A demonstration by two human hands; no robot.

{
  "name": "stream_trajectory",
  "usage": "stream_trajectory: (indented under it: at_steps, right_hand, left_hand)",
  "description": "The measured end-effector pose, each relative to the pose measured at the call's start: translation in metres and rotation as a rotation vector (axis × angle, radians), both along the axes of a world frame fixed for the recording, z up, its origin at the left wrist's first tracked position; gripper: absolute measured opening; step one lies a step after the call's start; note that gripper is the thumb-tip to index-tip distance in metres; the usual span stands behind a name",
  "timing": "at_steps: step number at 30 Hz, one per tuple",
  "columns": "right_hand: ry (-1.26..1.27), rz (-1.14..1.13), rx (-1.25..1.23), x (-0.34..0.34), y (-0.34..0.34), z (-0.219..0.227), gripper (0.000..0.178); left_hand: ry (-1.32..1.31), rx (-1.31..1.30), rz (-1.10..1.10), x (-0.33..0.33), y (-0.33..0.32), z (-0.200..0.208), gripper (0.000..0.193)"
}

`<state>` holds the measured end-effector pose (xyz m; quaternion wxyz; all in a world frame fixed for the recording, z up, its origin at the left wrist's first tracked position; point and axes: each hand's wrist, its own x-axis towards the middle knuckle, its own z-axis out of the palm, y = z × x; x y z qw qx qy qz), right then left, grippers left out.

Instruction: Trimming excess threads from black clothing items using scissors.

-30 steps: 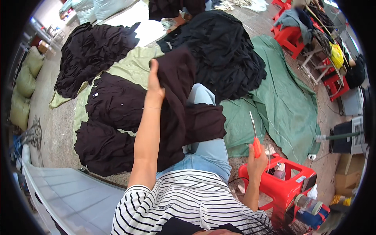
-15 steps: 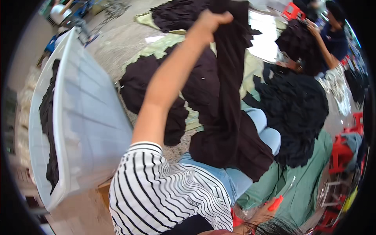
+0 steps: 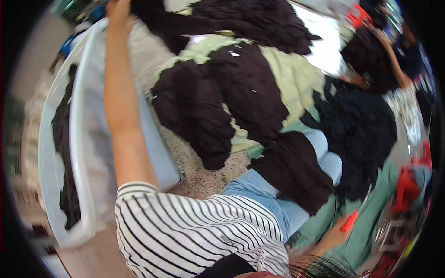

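My left arm stretches up to the far left, above the white bin's rim. My left hand (image 3: 119,10), cut by the upper edge, is closed on a dark garment (image 3: 157,21) that trails right towards the far pile. Low at the right, my right hand (image 3: 334,234) is wrapped round an orange-handled tool (image 3: 349,221) with a thin metal blade pointing up and away; its exact kind is unclear. Another dark brown garment (image 3: 296,169) lies across my lap over light blue trousers. Dark brown garments (image 3: 245,88) are spread on a pale green cloth (image 3: 289,76) ahead.
A large white bin (image 3: 85,185) with dark cloth inside stands at my left. To the right are a heap of black garments (image 3: 361,134), green cloth (image 3: 371,222) and red stools (image 3: 408,187). A co-worker (image 3: 408,60) handles dark cloth at the far right.
My left hand has swung from the upper middle to the far upper left, drawing the dark garment off my lap. My right hand still holds the orange-handled tool.
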<state>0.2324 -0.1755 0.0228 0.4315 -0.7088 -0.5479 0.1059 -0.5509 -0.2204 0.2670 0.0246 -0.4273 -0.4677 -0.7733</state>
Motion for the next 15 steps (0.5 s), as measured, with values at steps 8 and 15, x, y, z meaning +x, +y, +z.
stream_trajectory:
  at_steps: [8,15]
  right_hand:
    - [-0.305,-0.166,0.019,0.045,-0.011,-0.051,0.034]
    - [0.493,-0.133,-0.242,0.063,0.012,-0.139,0.038]
  left_hand:
    - [0.113,-1.02,-0.241,0.145,-0.027,-0.326,0.047]
    - [0.42,-0.911,-0.673,0.405,0.003,-0.369,0.074]
